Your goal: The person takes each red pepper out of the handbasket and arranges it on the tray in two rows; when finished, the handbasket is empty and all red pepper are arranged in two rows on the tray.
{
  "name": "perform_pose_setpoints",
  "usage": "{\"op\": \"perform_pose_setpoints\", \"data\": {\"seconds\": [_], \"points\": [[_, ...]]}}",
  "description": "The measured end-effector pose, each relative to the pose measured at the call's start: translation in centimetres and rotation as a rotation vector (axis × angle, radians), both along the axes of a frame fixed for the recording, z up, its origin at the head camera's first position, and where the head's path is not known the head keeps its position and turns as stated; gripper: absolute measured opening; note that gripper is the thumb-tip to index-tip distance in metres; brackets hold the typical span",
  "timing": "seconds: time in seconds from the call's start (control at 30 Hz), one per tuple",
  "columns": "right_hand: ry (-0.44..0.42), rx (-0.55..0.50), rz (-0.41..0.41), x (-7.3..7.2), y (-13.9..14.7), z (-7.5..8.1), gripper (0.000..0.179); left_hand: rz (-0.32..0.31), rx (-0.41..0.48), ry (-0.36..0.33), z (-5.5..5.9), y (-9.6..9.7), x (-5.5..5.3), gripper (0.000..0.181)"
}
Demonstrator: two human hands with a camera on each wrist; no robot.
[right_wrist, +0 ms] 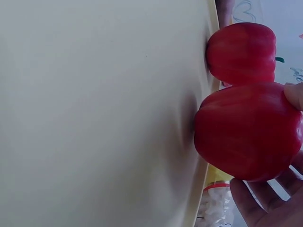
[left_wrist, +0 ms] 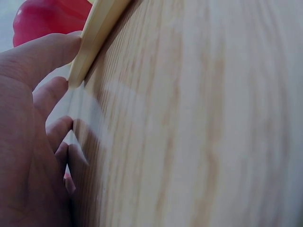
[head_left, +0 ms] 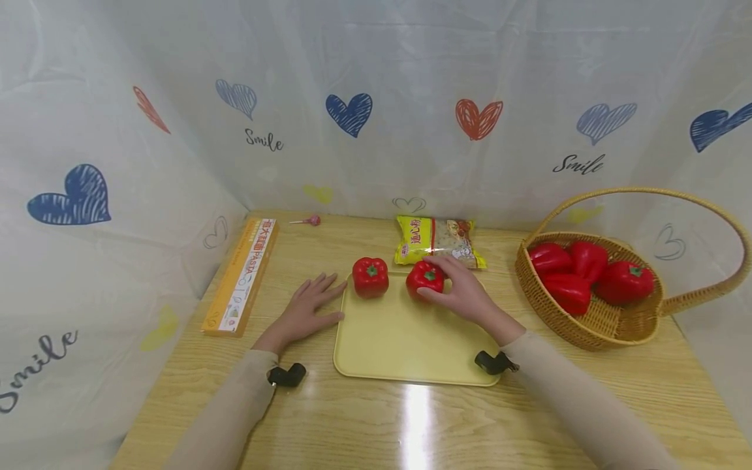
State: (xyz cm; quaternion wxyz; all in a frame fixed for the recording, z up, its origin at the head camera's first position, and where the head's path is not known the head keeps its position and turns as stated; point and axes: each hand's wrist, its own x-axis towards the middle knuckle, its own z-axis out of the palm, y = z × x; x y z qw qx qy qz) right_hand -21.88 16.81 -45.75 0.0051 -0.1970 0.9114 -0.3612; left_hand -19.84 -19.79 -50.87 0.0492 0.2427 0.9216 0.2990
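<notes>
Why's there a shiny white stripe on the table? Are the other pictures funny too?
Head view: glare on the table, probably reflected light; left wrist view: the wood grain goes soft and blurry towards the right; right wrist view: dim, with a soft shadow on the tray beside the nearer red pepper.

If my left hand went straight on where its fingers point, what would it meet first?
Your left hand would likely meet the tray at its left edge, which it seems to touch; beyond, perhaps the nearer pepper.
</notes>
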Motion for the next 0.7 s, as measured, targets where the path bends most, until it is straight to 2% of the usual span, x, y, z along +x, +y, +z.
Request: {"op": "perform_pose_setpoints", "data": {"seconds": [0.27,0.5,0.7], "points": [[0.005,-0.023,0.009,-0.4,-0.34,-0.28,0.069,-0.002,0.0,-0.016,0.13,0.15,-0.04,0.07],[0.014,-0.026,0.038,-0.67,-0.82,-0.42,0.071,-0.006,0.014,0.02,0.04,0.08,0.03,0.07],[-0.01,-0.03,0.03,-0.63,-0.95,-0.41,0.071,-0.003,0.009,0.019,0.01,0.05,0.06,0.069]]}}
